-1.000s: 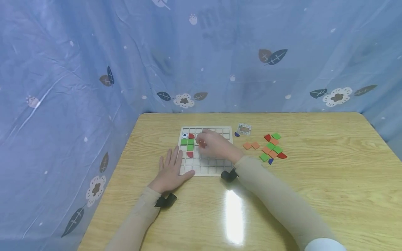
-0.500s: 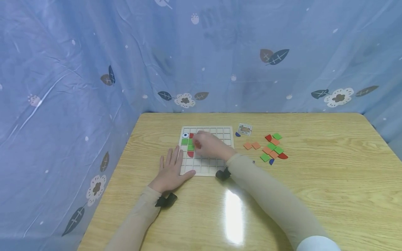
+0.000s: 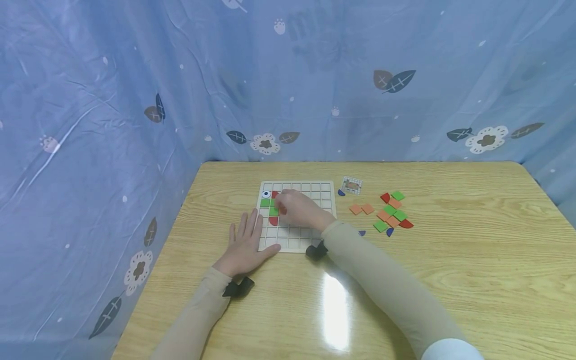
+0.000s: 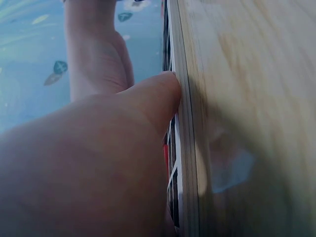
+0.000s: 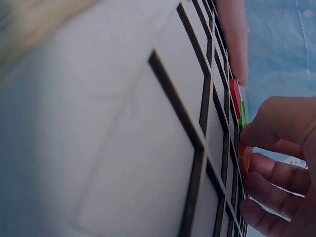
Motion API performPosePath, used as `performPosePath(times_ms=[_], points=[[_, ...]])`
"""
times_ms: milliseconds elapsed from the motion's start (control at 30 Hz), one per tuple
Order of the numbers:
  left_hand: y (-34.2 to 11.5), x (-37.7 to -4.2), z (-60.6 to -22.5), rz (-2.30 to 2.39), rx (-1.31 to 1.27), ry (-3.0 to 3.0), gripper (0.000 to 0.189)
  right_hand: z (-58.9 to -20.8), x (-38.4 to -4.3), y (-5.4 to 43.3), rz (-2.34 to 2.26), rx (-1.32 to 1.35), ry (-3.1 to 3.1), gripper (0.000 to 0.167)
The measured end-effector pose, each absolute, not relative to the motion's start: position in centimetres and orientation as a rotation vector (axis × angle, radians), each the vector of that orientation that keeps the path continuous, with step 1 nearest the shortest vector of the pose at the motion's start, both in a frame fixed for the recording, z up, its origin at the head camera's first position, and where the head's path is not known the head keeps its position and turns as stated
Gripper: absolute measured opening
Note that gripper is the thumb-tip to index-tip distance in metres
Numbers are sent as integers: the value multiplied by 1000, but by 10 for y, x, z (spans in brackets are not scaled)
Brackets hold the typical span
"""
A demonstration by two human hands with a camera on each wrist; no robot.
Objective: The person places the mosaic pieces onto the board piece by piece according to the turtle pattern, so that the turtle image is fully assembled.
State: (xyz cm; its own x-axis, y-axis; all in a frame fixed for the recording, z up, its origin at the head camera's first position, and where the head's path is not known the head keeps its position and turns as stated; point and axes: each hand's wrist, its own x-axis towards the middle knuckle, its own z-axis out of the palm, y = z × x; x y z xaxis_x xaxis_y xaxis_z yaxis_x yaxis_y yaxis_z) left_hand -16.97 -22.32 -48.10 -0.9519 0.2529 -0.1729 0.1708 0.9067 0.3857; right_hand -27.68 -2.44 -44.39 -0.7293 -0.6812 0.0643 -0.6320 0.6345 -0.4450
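Observation:
In the head view a white grid board (image 3: 297, 246) lies on the table. My left hand (image 3: 245, 252) rests with spread fingers along its left side, the thumb at the near edge; the left wrist view shows that thumb (image 4: 158, 96) at the board's rim. On the board's left columns sit a white eye tile (image 3: 266, 194), green square tiles (image 3: 265, 203) and a red quarter-round tile (image 3: 273, 221). My right hand (image 3: 299, 207) is over the board beside them. In the right wrist view its thumb and fingers pinch an orange tile (image 5: 244, 157) at the grid, close to a green tile (image 5: 242, 116).
Right of the board lie two orange tiles (image 3: 361, 209) and a cluster of green, orange, red and blue tiles (image 3: 389, 210). A small picture card (image 3: 352, 185) lies behind, with a blue tile (image 3: 341, 192) at its corner. A patterned blue curtain (image 3: 315, 90) hangs behind the table (image 3: 472, 240).
My right hand has shifted left over the board toward the green tiles. A blue tile beside the right forearm has come into view. My left hand stays in place.

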Motion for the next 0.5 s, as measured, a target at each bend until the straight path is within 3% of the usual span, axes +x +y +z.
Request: performPosePath(times_ms=[333, 500], points=[[-224, -170, -482, 528, 316, 2853, 107, -444, -275, -24, -642, -1089, 2764, 21], [-224, -169, -481, 532, 307, 2853, 107, -444, -276, -22, -643, -1075, 2779, 10]])
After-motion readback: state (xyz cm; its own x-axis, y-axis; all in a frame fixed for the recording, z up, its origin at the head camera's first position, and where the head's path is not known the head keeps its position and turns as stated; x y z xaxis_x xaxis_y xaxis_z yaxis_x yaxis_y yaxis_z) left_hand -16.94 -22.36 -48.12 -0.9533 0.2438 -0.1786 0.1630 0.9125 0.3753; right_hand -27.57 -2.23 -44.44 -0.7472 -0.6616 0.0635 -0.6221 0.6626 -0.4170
